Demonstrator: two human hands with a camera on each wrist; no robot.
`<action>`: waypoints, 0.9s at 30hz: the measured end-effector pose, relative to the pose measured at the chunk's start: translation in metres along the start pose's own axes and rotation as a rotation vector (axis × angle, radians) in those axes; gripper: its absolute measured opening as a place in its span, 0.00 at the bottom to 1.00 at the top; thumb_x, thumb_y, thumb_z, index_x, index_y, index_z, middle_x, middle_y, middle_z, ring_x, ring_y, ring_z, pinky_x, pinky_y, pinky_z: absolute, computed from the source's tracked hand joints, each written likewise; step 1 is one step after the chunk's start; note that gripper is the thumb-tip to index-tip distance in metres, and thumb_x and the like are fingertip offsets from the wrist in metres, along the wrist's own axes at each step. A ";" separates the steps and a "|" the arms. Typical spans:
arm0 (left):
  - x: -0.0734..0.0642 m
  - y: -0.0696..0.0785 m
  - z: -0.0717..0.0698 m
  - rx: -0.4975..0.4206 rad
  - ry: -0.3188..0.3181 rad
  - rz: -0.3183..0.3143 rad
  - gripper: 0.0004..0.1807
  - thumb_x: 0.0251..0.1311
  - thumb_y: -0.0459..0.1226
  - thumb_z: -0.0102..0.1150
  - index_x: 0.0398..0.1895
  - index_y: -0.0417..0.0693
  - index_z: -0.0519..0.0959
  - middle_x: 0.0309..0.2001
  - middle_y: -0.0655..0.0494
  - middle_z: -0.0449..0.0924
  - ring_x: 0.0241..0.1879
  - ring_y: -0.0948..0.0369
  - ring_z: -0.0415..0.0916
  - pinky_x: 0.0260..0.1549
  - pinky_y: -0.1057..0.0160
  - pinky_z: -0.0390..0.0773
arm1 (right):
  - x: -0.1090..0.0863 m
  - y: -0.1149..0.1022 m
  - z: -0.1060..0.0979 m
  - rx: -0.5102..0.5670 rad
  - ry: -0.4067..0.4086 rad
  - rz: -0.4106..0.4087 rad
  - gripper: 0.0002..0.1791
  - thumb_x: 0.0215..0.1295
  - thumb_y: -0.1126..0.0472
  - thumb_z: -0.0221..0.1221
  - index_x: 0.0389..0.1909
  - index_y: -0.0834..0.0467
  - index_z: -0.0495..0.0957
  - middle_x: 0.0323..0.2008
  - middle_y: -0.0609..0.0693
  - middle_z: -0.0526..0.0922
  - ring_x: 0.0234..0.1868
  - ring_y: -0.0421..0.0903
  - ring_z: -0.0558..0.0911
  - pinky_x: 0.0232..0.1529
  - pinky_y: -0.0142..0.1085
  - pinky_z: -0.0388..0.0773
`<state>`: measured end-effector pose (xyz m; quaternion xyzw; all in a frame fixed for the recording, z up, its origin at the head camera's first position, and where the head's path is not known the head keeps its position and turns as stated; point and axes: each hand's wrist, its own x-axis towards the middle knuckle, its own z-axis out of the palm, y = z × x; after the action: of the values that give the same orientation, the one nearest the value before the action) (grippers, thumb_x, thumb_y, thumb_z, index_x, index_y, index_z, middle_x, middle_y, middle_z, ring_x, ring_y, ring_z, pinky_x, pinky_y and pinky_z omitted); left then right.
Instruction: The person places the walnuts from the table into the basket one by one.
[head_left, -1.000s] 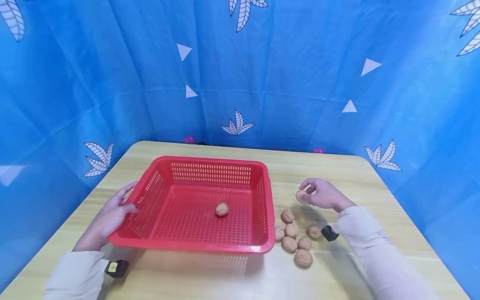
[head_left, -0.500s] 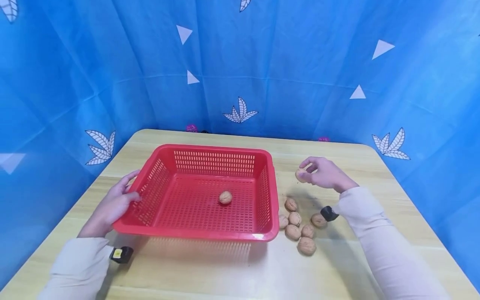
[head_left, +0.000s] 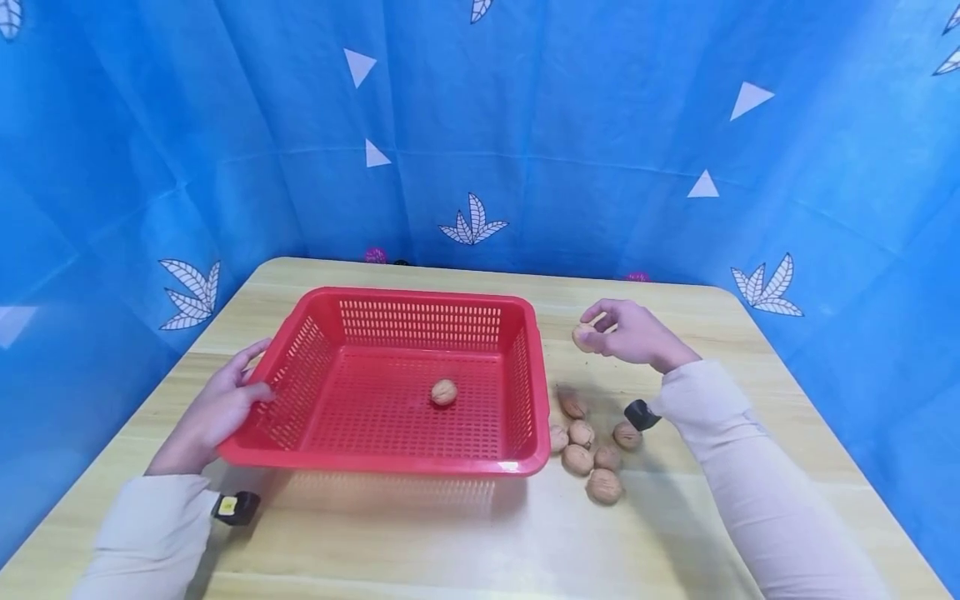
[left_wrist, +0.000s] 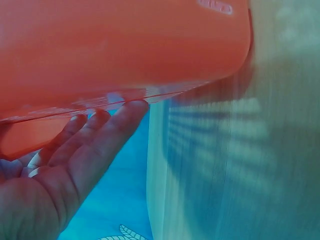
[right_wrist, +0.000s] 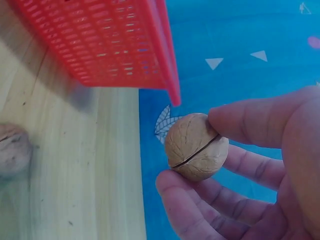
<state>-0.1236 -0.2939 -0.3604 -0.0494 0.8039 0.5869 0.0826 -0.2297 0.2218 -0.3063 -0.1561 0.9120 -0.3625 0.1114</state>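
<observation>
The whole back is filled by blue cloth [head_left: 615,108], and both sides are covered by it too! Its folds are crossed by faint creases, and it is dotted with white leaf prints [head_left: 472,223], pale triangles [head_left: 750,100] and small pink spots [head_left: 376,255]. Below, a pale wood-grain surface [head_left: 375,562] is seen, far corners rounded, its near part brushed by soft white glare [head_left: 536,533].

Nine walnuts [head_left: 577,460] show: seven on one tabletop [head_left: 637,550] toward four o'clock from the one basket [head_left: 375,464], one inside it, one in the right hand [head_left: 628,332]. Two hands count, the left hand [head_left: 217,408] near nine o'clock. Two sleeves [head_left: 750,475], two black boxes [head_left: 642,414].
</observation>
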 end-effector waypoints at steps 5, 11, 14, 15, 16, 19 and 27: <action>0.000 0.000 0.000 -0.012 0.001 -0.004 0.47 0.66 0.35 0.55 0.78 0.57 0.36 0.65 0.35 0.58 0.46 0.53 0.78 0.41 0.49 0.82 | 0.005 -0.009 0.000 -0.006 0.017 -0.008 0.20 0.63 0.53 0.63 0.49 0.61 0.76 0.39 0.59 0.82 0.31 0.48 0.83 0.38 0.42 0.80; -0.001 0.001 -0.001 -0.001 0.009 -0.001 0.46 0.67 0.35 0.53 0.78 0.57 0.36 0.65 0.35 0.58 0.46 0.52 0.78 0.41 0.49 0.82 | 0.012 -0.019 0.002 0.005 0.014 -0.038 0.20 0.62 0.52 0.64 0.49 0.61 0.76 0.38 0.58 0.82 0.31 0.47 0.83 0.38 0.41 0.80; -0.002 -0.001 -0.002 -0.006 0.005 -0.006 0.46 0.67 0.35 0.53 0.78 0.57 0.35 0.65 0.34 0.58 0.46 0.53 0.79 0.41 0.49 0.82 | 0.015 -0.023 0.006 0.013 0.004 -0.045 0.20 0.62 0.52 0.64 0.49 0.61 0.76 0.37 0.58 0.82 0.31 0.47 0.83 0.40 0.42 0.80; -0.002 -0.001 -0.002 -0.011 0.003 -0.008 0.46 0.67 0.35 0.53 0.78 0.57 0.35 0.65 0.34 0.57 0.46 0.54 0.79 0.41 0.48 0.82 | 0.017 -0.024 0.007 0.011 0.002 -0.048 0.20 0.62 0.52 0.64 0.49 0.61 0.76 0.37 0.57 0.82 0.31 0.47 0.83 0.40 0.42 0.80; -0.002 -0.002 -0.002 -0.016 0.003 -0.007 0.46 0.67 0.34 0.53 0.78 0.57 0.35 0.65 0.35 0.57 0.46 0.54 0.79 0.41 0.48 0.82 | 0.018 -0.025 0.008 0.011 0.004 -0.052 0.20 0.62 0.52 0.64 0.49 0.61 0.76 0.37 0.57 0.82 0.31 0.47 0.83 0.40 0.43 0.79; -0.002 -0.001 -0.001 -0.020 0.005 0.004 0.45 0.68 0.35 0.52 0.78 0.57 0.35 0.66 0.34 0.57 0.46 0.54 0.79 0.41 0.48 0.82 | 0.021 -0.029 0.010 0.011 0.017 -0.047 0.18 0.61 0.53 0.64 0.48 0.59 0.76 0.36 0.56 0.82 0.31 0.48 0.83 0.41 0.44 0.79; -0.002 0.000 -0.001 -0.012 0.008 0.005 0.44 0.68 0.35 0.50 0.78 0.57 0.35 0.66 0.34 0.57 0.45 0.55 0.80 0.41 0.48 0.82 | 0.029 -0.036 0.017 0.035 -0.007 -0.032 0.18 0.61 0.53 0.64 0.49 0.57 0.76 0.36 0.56 0.82 0.32 0.49 0.84 0.43 0.45 0.78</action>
<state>-0.1220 -0.2945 -0.3597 -0.0501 0.8009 0.5916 0.0776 -0.2440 0.1754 -0.2957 -0.1699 0.9025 -0.3796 0.1118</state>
